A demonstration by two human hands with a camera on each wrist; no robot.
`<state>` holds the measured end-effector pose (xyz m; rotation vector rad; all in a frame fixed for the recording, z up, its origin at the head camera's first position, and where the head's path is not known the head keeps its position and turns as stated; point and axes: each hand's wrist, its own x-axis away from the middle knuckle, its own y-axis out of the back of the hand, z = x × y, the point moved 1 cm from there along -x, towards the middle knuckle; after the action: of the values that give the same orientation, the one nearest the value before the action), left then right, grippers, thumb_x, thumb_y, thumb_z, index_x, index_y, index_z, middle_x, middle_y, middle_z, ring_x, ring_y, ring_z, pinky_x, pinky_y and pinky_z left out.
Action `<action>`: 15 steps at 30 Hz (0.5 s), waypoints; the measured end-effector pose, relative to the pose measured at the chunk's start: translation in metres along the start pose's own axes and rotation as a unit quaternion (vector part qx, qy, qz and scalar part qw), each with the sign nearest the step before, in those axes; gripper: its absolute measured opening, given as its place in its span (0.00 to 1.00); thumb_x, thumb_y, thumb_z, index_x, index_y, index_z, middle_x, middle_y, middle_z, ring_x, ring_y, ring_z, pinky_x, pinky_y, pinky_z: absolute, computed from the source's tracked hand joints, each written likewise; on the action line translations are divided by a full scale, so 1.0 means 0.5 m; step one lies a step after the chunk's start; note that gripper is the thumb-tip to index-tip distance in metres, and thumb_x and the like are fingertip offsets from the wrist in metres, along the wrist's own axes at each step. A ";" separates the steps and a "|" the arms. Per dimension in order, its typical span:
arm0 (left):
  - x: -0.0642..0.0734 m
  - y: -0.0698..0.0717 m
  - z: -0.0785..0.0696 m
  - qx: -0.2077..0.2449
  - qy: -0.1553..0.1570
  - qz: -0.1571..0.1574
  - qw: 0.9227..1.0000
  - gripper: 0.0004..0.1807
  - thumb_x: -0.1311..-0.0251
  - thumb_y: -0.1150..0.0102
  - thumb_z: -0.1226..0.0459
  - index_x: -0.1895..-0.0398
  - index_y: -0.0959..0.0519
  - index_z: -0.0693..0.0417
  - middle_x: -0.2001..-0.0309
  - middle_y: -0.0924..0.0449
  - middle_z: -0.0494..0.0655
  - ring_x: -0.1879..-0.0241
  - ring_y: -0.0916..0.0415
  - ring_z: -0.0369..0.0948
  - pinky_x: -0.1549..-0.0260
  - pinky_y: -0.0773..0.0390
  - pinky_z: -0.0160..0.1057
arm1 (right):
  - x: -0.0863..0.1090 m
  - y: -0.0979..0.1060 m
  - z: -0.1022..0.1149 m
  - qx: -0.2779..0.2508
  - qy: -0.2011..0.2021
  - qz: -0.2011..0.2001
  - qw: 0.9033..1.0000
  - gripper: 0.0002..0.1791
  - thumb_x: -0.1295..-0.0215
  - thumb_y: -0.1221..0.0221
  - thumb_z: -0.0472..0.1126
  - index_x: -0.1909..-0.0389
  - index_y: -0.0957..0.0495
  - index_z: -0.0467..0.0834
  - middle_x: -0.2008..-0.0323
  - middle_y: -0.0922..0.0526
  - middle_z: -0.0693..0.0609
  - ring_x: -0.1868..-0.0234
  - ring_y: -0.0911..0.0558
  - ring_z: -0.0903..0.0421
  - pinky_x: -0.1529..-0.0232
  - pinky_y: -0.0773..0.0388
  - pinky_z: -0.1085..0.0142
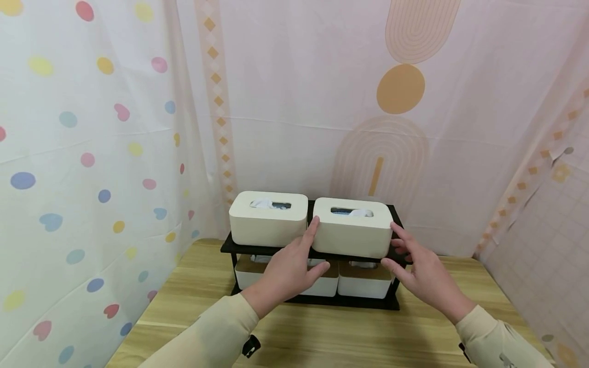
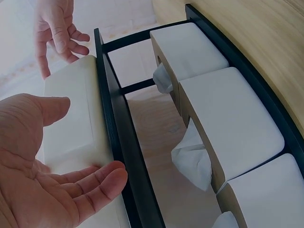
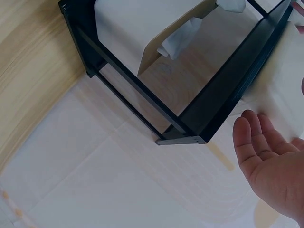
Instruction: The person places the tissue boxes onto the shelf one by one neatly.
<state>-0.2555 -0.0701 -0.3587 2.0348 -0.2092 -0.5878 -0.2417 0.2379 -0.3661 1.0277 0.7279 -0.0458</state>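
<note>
A cream tissue box (image 1: 352, 235) with white tissue in its top slot sits on the right of a black two-tier rack's (image 1: 253, 250) upper shelf. My left hand (image 1: 287, 271) is at its front left corner, index finger extended along the side. On the opposite side, my right hand (image 1: 425, 273) has its fingertips at the right end of the box. Neither hand's fingers curl round it. To the left stands a matching cream tissue box (image 1: 267, 231). In the left wrist view, the thumb is held away from the cream box (image 2: 71, 118).
On the lower tier, several white tissue boxes (image 2: 232, 118) with brown tops stand in a row, tissues poking out. The rack rests on a wooden table (image 1: 349, 332). A patterned curtain (image 1: 294, 92) hangs behind, with a dotted curtain (image 1: 92, 204) at the left.
</note>
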 end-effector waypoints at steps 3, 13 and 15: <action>-0.002 -0.002 0.001 0.002 0.007 0.002 1.000 0.54 0.26 0.35 0.47 0.10 0.59 0.46 0.28 0.24 0.63 0.38 0.17 0.59 0.43 0.16 0.58 | -0.002 -0.001 -0.002 -0.003 -0.002 0.006 1.000 0.47 0.29 0.29 0.44 0.15 0.43 0.47 0.42 0.11 0.41 0.49 0.11 0.48 0.53 0.14 0.49; -0.008 -0.003 0.002 0.016 0.010 -0.001 1.000 0.55 0.27 0.34 0.47 0.10 0.60 0.46 0.26 0.26 0.64 0.36 0.19 0.59 0.42 0.17 0.59 | -0.008 -0.005 -0.008 -0.005 -0.002 0.021 1.000 0.49 0.28 0.29 0.45 0.14 0.46 0.47 0.40 0.12 0.39 0.49 0.12 0.47 0.52 0.13 0.50; -0.009 -0.003 0.002 0.017 0.012 0.000 1.000 0.55 0.27 0.35 0.47 0.10 0.60 0.46 0.26 0.26 0.64 0.35 0.19 0.60 0.41 0.17 0.59 | -0.008 -0.007 -0.009 -0.007 -0.001 0.021 1.000 0.49 0.29 0.29 0.44 0.14 0.46 0.47 0.40 0.13 0.39 0.49 0.12 0.47 0.52 0.14 0.48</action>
<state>-0.2600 -0.0686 -0.3591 2.0743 -0.2060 -0.5619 -0.2486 0.2383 -0.3678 1.0297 0.7040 -0.0043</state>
